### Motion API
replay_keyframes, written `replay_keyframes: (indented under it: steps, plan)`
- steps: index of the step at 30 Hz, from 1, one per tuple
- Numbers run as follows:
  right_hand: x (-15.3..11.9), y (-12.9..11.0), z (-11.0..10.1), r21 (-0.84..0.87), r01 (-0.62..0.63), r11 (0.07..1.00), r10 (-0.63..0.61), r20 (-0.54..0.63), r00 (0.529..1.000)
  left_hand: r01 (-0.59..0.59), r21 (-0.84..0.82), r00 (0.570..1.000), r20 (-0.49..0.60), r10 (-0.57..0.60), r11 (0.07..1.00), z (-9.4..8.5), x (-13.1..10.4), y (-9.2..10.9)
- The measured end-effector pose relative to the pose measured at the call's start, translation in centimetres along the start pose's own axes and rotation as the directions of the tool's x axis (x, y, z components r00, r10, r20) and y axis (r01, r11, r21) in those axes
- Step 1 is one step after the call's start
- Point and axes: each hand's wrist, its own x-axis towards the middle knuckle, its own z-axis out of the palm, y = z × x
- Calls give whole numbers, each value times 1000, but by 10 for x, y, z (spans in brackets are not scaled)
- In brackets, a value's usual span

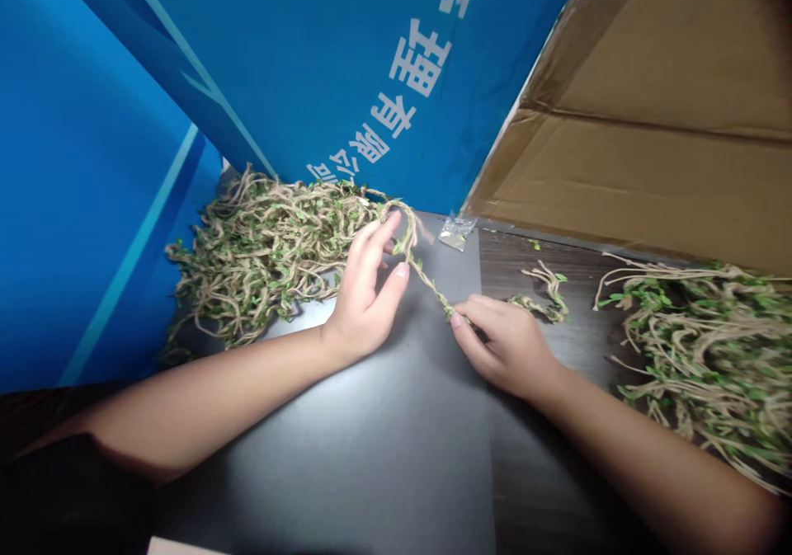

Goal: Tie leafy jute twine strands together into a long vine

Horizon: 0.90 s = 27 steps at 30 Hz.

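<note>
A strand of beige twine with small green leaves (pixel 426 281) stretches between my two hands. Its far end bends into a loop beside my left hand (pixel 368 295), whose curled fingers appear to hold it loosely; the thumb and index finger are some way apart, and the exact contact is partly hidden. My right hand (pixel 504 340) pinches the near end between thumb and fingers. Just behind my left hand lies a large heap of similar leafy twine (pixel 278 242). Past my right hand, a short leafy piece (pixel 548 291) rests on the dark table.
Another pile of leafy twine (pixel 711 349) lies at the right. A small clear plastic packet (pixel 456 232) sits by the back. Blue panels with white characters (pixel 346 52) and a cardboard sheet (pixel 656 126) stand behind. A grey mat (pixel 371 448) covers part of the table.
</note>
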Motion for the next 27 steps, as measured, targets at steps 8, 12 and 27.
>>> replay_keyframes:
  steps: [8, 12, 27]
  plan:
    - [0, 0, -3, 25, -2, 1000, 1, 40, 999, 16, 132, 998, -60, -8, 991, -1, 2, -11]
    - [0, 0, -2, 23, -14, 1000, 13, 36, 999, -20, 135, 993, -116, 36, 991, 0, 5, -4]
    - [-1, 1, -2, 44, 38, 998, -38, 9, 999, -543, 83, 801, 351, 485, 836, 0, -9, 20]
